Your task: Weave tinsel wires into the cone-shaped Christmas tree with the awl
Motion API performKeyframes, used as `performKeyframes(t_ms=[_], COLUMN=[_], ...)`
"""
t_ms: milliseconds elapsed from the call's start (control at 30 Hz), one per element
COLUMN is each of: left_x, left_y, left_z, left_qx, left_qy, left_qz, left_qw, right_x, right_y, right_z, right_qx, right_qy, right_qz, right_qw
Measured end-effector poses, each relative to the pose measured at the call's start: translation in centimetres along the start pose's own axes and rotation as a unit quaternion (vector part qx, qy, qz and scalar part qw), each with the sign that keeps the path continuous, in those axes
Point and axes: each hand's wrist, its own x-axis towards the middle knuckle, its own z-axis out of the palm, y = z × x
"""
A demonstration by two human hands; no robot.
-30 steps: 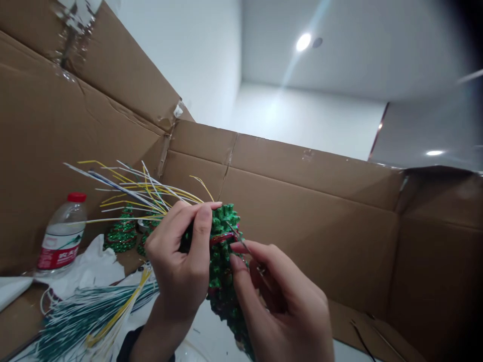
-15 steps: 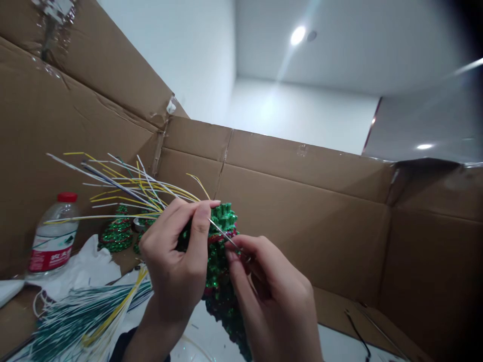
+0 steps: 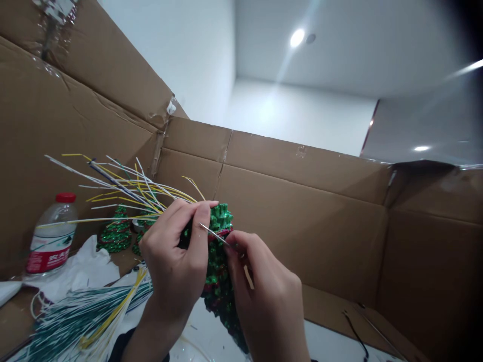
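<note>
My left hand is closed round the upper end of a glittery green woven piece with red bands, its thumb pressed against the forefinger. Long white and yellow strands fan out to the left from behind this hand, one dark strand among them. Between the thumb and forefinger of my right hand is a thin metal needle-like tool. Its tip lies across the left thumb, in front of the green piece. The lower part of the woven piece hangs down between my hands, partly hidden by the right one.
A red-capped water bottle stands at the left beside crumpled white tissue. Green glittery cone-shaped trees stand behind. A bundle of green and white strands lies in front. Cardboard walls enclose the table; a dark thin tool lies right.
My right hand has moved slightly left with the needle-like tool, whose tip now shows over the left thumb. My left hand keeps its grip, and the view has shifted a little.
</note>
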Motion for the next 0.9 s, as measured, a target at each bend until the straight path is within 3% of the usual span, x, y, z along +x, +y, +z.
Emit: performKeyframes(t_ms=[167,533,900], left_x=[0.1,0.3,0.4], left_y=[0.1,0.2,-0.1], left_z=[-0.3,-0.6,-0.5], left_qx=[0.016,0.03,0.039], left_qy=[0.004,0.018,0.02], left_qz=[0.0,0.01,0.025], left_qw=[1.0,0.999,0.999], right_x=[-0.1,-0.7,-0.7], right_y=[-0.3,-1.6,-2.0], right_z=[0.1,0.9,1.4], right_qx=[0.012,0.065,0.061], right_qy=[-0.028,0.009,0.009], right_qz=[0.02,0.112,0.145], right_qw=[0.999,0.992,0.988])
